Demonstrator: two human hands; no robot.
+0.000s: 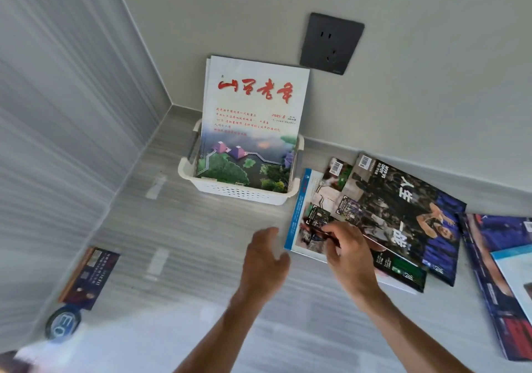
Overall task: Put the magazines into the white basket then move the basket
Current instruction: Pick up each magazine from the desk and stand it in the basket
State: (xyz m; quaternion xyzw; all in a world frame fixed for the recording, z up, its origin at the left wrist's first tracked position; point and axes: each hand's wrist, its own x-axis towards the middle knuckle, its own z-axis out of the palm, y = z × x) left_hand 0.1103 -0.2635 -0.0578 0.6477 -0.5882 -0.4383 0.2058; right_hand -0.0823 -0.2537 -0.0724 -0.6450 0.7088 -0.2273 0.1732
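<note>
A: Head view first. What worries you most from here?

B: The white basket (pixel 230 191) is small and already has a white-covered magazine (pixel 253 119) standing in it, leaning back against the wall under the dark socket (pixel 331 43). That magazine sticks up well above the rim. If you shove the next one in hard, I'd judge the basket could tip or slide along the floor (pixel 172 228), and the upright one could flop forward.

A: And the pile itself?

B: The magazines on the floor overlap. Your right hand (pixel 349 253) is on the near corner of the dark sports magazine (pixel 403 214), which lies across a blue-spined magazine (pixel 305 217). Lift only by that corner and the glossy cover may bend, or slip and drag the one beneath with it. More magazines (pixel 501 272) lie well apart at the right edge, so the loading is far from done.

A: How is my grip right now?

B: Right hand: fingers curled down, fingertips (pixel 325 233) pinching at the cover's corner edge. It reads as a light pinch, not a full hold. The picture is slightly blurred, so I can't say how many pages you've caught.

A: The left?

B: Your left hand (pixel 264 260) hovers just beside the blue spine, fingers loosely spread, holding nothing, not clearly touching anything. I'd slide it under the spine for support.

A: Anything else in this view?

B: A small dark booklet (pixel 89 277) and a round dark object (pixel 62 325) lie far left, clear of your path.
</note>
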